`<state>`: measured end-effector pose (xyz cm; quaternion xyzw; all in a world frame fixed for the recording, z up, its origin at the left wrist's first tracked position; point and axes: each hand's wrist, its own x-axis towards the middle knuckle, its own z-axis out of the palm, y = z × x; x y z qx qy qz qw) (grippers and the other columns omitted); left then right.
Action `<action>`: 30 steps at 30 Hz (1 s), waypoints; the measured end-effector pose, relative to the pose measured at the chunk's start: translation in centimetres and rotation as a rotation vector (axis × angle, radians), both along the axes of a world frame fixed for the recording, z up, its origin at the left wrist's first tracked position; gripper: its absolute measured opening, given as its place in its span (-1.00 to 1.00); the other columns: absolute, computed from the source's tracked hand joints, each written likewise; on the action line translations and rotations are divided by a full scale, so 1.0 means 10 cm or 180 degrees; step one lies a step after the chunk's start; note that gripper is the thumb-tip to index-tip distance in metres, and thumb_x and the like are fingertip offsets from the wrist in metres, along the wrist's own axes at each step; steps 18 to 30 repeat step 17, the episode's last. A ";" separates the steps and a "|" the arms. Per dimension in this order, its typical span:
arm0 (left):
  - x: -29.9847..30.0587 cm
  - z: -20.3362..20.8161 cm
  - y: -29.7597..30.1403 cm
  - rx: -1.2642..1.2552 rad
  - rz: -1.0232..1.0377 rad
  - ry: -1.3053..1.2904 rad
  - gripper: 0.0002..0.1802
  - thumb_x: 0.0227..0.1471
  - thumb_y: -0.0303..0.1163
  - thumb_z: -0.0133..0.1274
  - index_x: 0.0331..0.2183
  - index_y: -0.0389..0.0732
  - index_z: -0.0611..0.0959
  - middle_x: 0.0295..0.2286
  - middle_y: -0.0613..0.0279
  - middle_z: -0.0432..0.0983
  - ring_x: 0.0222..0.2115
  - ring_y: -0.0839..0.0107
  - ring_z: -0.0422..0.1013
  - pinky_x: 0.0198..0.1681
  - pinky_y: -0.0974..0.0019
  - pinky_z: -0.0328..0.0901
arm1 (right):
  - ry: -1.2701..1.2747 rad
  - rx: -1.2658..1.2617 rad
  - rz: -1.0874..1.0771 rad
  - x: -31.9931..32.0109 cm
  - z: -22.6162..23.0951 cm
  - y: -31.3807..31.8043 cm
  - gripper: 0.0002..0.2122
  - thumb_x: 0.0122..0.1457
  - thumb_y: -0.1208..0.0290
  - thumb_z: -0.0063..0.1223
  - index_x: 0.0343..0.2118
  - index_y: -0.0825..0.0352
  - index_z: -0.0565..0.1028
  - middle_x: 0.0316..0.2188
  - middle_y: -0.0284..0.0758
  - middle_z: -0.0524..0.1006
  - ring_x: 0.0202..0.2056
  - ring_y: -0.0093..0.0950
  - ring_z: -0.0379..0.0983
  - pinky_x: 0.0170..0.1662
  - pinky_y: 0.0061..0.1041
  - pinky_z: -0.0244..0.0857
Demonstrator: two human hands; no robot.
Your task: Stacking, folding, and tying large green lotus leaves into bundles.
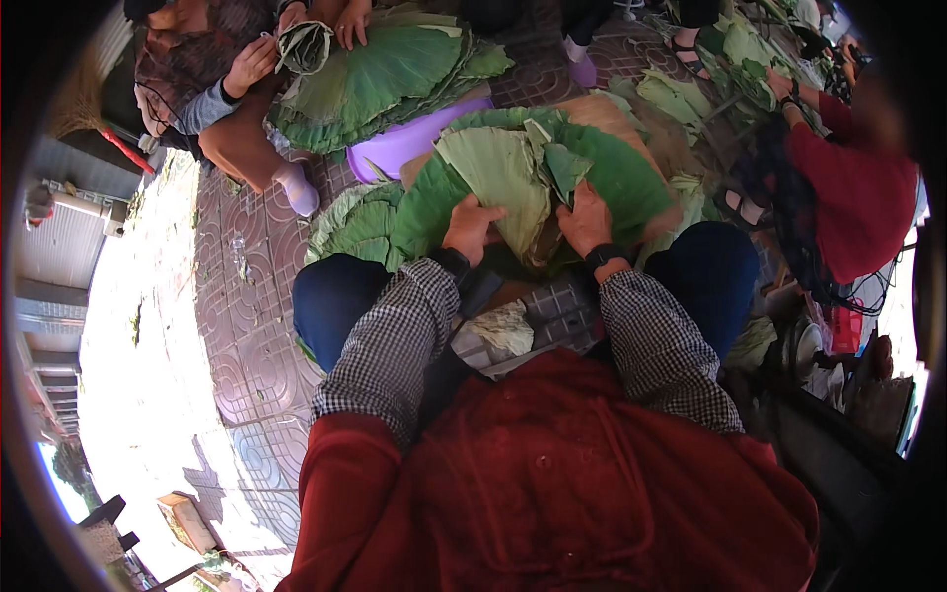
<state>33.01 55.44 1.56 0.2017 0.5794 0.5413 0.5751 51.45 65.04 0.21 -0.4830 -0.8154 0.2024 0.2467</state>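
Observation:
Large lotus leaves [617, 163] lie in a stack across my lap, dark green with some paler undersides. On top, a pale green folded lotus leaf [490, 173] fans out between my hands. My left hand [473, 227] is closed on its lower left edge, thumb pointing right across it. My right hand [589, 217] pinches the folded right side of the leaf, where a darker green flap [566, 170] stands up. The fingers under the leaf are hidden on both hands.
A purple basin [404, 138] stands ahead, with another stack of lotus leaves [380, 84] over it. A person at the far left holds a rolled leaf [304, 47]. Someone in a red top [858, 187] sits at the right. Patterned paving [252, 326] lies left.

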 end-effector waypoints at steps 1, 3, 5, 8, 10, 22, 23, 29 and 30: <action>-0.03 0.02 0.03 0.0169 0.0055 -0.0223 -0.65 0.06 -0.46 0.01 -0.08 -0.27 0.43 -0.18 0.15 0.46 -0.20 0.20 0.45 -0.16 0.09 0.38 | 0.0217 -0.0224 -0.0423 0.03 -0.05 0.10 -0.63 -0.10 0.40 0.20 -0.24 0.49 0.43 -0.33 -0.09 0.50 -0.34 -0.07 0.45 -0.24 -0.19 0.37; -0.11 0.01 0.09 0.0327 0.0083 -0.0445 -0.66 0.07 -0.49 -0.01 -0.07 -0.27 0.43 -0.18 0.16 0.46 -0.21 0.22 0.46 -0.17 0.09 0.39 | 0.1179 -0.0847 -0.0754 0.11 -0.11 0.29 -0.70 -0.07 0.39 0.21 -0.34 0.51 0.44 -0.45 -0.12 0.49 -0.46 -0.13 0.44 -0.34 -0.22 0.37; -0.20 -0.06 0.10 0.0291 0.0205 -0.0558 -0.65 0.06 -0.46 0.01 -0.08 -0.28 0.43 -0.20 0.14 0.46 -0.23 0.25 0.46 -0.16 0.09 0.38 | 0.2000 -0.1592 -0.1142 0.19 -0.15 0.42 -0.73 -0.04 0.38 0.21 -0.43 0.53 0.46 -0.57 -0.15 0.48 -0.58 -0.20 0.44 -0.45 -0.25 0.37; -0.24 -0.22 0.02 -0.0570 0.0266 -0.0129 -0.54 0.04 -0.32 0.09 -0.05 -0.33 0.40 -0.22 0.11 0.47 -0.25 0.24 0.46 -0.16 0.11 0.37 | 0.1881 -0.2920 -0.1593 0.23 -0.21 0.36 -0.73 0.03 0.36 0.18 -0.33 0.48 0.43 -0.44 -0.23 0.46 -0.57 -0.31 0.39 -0.42 -0.30 0.41; -0.16 -0.24 0.12 -0.0554 0.0552 0.1190 -0.44 0.00 -0.24 0.14 -0.04 -0.34 0.37 -0.19 0.06 0.45 -0.20 0.19 0.43 -0.12 0.08 0.34 | 0.1928 -0.2856 -0.1496 0.23 -0.20 0.34 -0.73 0.03 0.37 0.19 -0.38 0.51 0.44 -0.49 -0.19 0.47 -0.54 -0.29 0.42 -0.49 -0.33 0.38; 0.42 0.21 0.00 -0.0613 -0.0587 0.4662 0.01 -0.14 0.05 0.22 0.16 -0.34 0.15 0.08 -0.14 0.17 0.10 -0.04 0.12 0.06 -0.10 0.17 | 0.1386 -0.2203 -0.1068 0.15 -0.40 0.35 -0.68 0.02 0.37 0.21 -0.19 0.40 0.44 -0.29 -0.06 0.49 -0.34 -0.19 0.48 -0.24 -0.07 0.40; 0.42 0.21 0.00 -0.0613 -0.0587 0.4662 0.01 -0.14 0.05 0.22 0.16 -0.34 0.15 0.08 -0.14 0.17 0.10 -0.04 0.12 0.06 -0.10 0.17 | 0.1386 -0.2203 -0.1068 0.15 -0.40 0.35 -0.68 0.02 0.37 0.21 -0.19 0.40 0.44 -0.29 -0.06 0.49 -0.34 -0.19 0.48 -0.24 -0.07 0.40; 0.42 0.21 0.00 -0.0613 -0.0587 0.4662 0.01 -0.14 0.05 0.22 0.16 -0.34 0.15 0.08 -0.14 0.17 0.10 -0.04 0.12 0.06 -0.10 0.17 | 0.1386 -0.2203 -0.1068 0.15 -0.40 0.35 -0.68 0.02 0.37 0.21 -0.19 0.40 0.44 -0.29 -0.06 0.49 -0.34 -0.19 0.48 -0.24 -0.07 0.40; 0.42 0.21 0.00 -0.0613 -0.0587 0.4662 0.01 -0.14 0.05 0.22 0.16 -0.34 0.15 0.08 -0.14 0.17 0.10 -0.04 0.12 0.06 -0.10 0.17 | 0.1386 -0.2203 -0.1068 0.15 -0.40 0.35 -0.68 0.02 0.37 0.21 -0.19 0.40 0.44 -0.29 -0.06 0.49 -0.34 -0.19 0.48 -0.24 -0.07 0.40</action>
